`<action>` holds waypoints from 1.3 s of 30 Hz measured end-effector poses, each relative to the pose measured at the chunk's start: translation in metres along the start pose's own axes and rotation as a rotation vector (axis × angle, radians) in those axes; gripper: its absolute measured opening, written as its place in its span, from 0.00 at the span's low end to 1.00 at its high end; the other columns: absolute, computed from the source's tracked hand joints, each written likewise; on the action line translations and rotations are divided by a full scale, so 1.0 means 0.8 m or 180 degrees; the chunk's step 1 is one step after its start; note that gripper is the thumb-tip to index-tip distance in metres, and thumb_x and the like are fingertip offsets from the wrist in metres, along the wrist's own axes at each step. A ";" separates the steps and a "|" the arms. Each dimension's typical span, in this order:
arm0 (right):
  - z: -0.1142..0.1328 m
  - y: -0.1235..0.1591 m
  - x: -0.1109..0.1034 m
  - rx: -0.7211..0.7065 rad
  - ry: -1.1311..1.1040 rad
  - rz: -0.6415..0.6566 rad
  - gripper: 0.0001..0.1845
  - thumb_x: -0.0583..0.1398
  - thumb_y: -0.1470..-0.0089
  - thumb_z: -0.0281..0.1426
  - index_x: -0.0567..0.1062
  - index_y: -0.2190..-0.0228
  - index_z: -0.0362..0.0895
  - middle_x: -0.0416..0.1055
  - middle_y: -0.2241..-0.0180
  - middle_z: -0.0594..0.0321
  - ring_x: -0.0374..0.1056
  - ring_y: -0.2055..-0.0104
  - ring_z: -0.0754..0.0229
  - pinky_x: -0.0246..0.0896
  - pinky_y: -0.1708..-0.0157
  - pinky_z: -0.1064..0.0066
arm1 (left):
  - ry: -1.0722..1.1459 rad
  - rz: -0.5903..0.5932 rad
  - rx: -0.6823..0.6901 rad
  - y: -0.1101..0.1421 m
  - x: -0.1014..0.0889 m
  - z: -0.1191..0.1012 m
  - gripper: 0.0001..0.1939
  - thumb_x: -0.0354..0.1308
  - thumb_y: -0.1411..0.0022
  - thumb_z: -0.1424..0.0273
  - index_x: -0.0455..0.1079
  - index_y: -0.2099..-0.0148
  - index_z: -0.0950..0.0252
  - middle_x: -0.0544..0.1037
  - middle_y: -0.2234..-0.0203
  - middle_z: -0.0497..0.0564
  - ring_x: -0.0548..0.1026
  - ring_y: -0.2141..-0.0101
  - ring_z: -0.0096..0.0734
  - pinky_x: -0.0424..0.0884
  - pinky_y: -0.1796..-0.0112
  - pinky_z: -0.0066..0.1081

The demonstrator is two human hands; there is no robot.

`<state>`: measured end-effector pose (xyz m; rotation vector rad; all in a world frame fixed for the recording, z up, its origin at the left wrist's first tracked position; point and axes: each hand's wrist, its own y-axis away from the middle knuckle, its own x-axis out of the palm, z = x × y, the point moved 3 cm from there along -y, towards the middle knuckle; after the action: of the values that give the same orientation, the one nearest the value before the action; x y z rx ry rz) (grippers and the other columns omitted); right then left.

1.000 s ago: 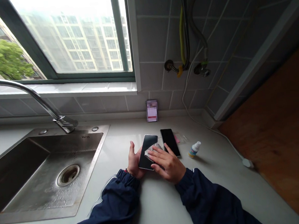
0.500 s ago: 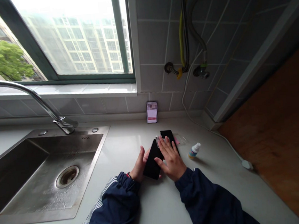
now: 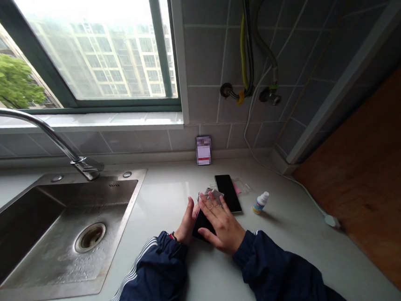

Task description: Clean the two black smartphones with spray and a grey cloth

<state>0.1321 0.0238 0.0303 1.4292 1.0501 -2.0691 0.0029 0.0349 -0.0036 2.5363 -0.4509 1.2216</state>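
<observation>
Pale counter (image 3: pixel 162 191) separates sink edge (image 3: pixel 140 178) from left fingers (image 3: pixel 190 203) gripping a phone (image 3: pixel 203 219); right fingers (image 3: pixel 208 208) lie apart across a cloth (image 3: pixel 217 194).

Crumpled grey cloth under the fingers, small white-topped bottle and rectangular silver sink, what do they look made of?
Crumpled grey cloth: matte, probably thin fabric or paper, judging by its soft folds; texture too small to see. Small white-topped bottle: likely smooth plastic, given its moulded-looking white top. Rectangular silver sink: apparently satin stainless steel, from its grey sheen and soft reflections.
</observation>
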 end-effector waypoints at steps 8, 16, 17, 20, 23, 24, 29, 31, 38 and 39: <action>0.023 0.000 -0.003 -0.0378 -0.0389 0.0344 0.37 0.54 0.34 0.45 0.54 0.32 0.41 0.48 0.30 0.55 0.38 0.27 0.47 0.32 0.31 0.40 | 0.0570 -0.0294 -0.0237 0.004 0.008 -0.009 0.46 0.45 0.37 0.38 0.63 0.35 0.72 0.78 0.49 0.67 0.75 0.46 0.57 0.60 0.40 0.50; 0.029 0.000 -0.012 -0.0641 -0.0667 0.0399 0.30 0.55 0.35 0.43 0.64 0.37 0.44 0.60 0.35 0.54 0.47 0.29 0.50 0.20 0.31 0.42 | 0.0729 0.0030 -0.0054 0.004 0.001 -0.017 0.49 0.43 0.37 0.38 0.56 0.32 0.74 0.77 0.49 0.70 0.77 0.49 0.55 0.65 0.43 0.49; 0.030 0.000 -0.013 -0.0697 -0.0681 0.0389 0.30 0.55 0.35 0.43 0.65 0.37 0.44 0.62 0.35 0.54 0.48 0.29 0.50 0.20 0.31 0.42 | 0.0721 0.0044 -0.0055 0.005 0.000 -0.018 0.49 0.42 0.37 0.38 0.55 0.31 0.74 0.77 0.49 0.70 0.77 0.50 0.55 0.66 0.44 0.49; 0.031 0.001 -0.015 -0.0802 -0.0706 0.0364 0.29 0.56 0.36 0.41 0.66 0.38 0.44 0.64 0.37 0.55 0.50 0.29 0.50 0.23 0.30 0.43 | 0.0665 0.0019 -0.0057 0.006 -0.001 -0.020 0.51 0.41 0.37 0.37 0.55 0.31 0.77 0.78 0.50 0.71 0.78 0.51 0.55 0.67 0.45 0.47; 0.031 0.001 -0.014 -0.0818 -0.0712 0.0378 0.29 0.56 0.36 0.41 0.66 0.38 0.44 0.64 0.37 0.55 0.49 0.29 0.50 0.24 0.30 0.43 | 0.0632 -0.0043 -0.0037 0.006 -0.003 -0.020 0.51 0.40 0.38 0.36 0.55 0.31 0.77 0.78 0.50 0.71 0.78 0.51 0.55 0.66 0.44 0.47; 0.032 0.001 -0.013 -0.0817 -0.0708 0.0383 0.29 0.56 0.36 0.42 0.66 0.38 0.44 0.63 0.36 0.55 0.48 0.29 0.50 0.24 0.30 0.43 | 0.0628 -0.0063 -0.0028 0.006 -0.003 -0.020 0.51 0.40 0.38 0.36 0.54 0.31 0.76 0.77 0.49 0.71 0.78 0.50 0.55 0.66 0.43 0.48; 0.034 0.003 -0.007 -0.0655 -0.0573 0.0350 0.31 0.55 0.35 0.42 0.62 0.36 0.43 0.58 0.34 0.54 0.45 0.28 0.50 0.28 0.30 0.42 | 0.0663 -0.0058 -0.0027 0.006 -0.005 -0.018 0.53 0.42 0.39 0.35 0.53 0.30 0.75 0.76 0.47 0.71 0.76 0.48 0.58 0.61 0.40 0.50; 0.035 0.004 -0.004 -0.0563 -0.0511 0.0357 0.32 0.54 0.35 0.43 0.60 0.34 0.43 0.55 0.32 0.55 0.43 0.28 0.51 0.27 0.30 0.43 | 0.0719 -0.0023 -0.0021 0.006 -0.003 -0.018 0.52 0.42 0.39 0.35 0.53 0.30 0.73 0.76 0.46 0.70 0.76 0.47 0.57 0.59 0.40 0.51; 0.035 0.003 0.006 -0.0335 -0.0351 0.0330 0.35 0.54 0.34 0.43 0.54 0.32 0.42 0.46 0.30 0.59 0.39 0.27 0.50 0.28 0.30 0.42 | 0.0847 -0.0120 0.0065 0.005 0.006 -0.018 0.49 0.43 0.38 0.37 0.56 0.31 0.72 0.77 0.48 0.68 0.76 0.48 0.55 0.59 0.40 0.49; 0.032 0.003 0.007 -0.0287 -0.0319 0.0314 0.35 0.54 0.34 0.42 0.54 0.32 0.42 0.45 0.30 0.58 0.39 0.27 0.49 0.29 0.30 0.42 | 0.0872 -0.0095 0.0036 0.005 0.006 -0.018 0.48 0.42 0.37 0.37 0.56 0.31 0.72 0.76 0.47 0.68 0.75 0.47 0.55 0.59 0.40 0.50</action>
<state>0.1159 0.0030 0.0294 1.2932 0.9993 -1.9762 -0.0055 0.0360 0.0094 2.3268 -0.3411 1.5342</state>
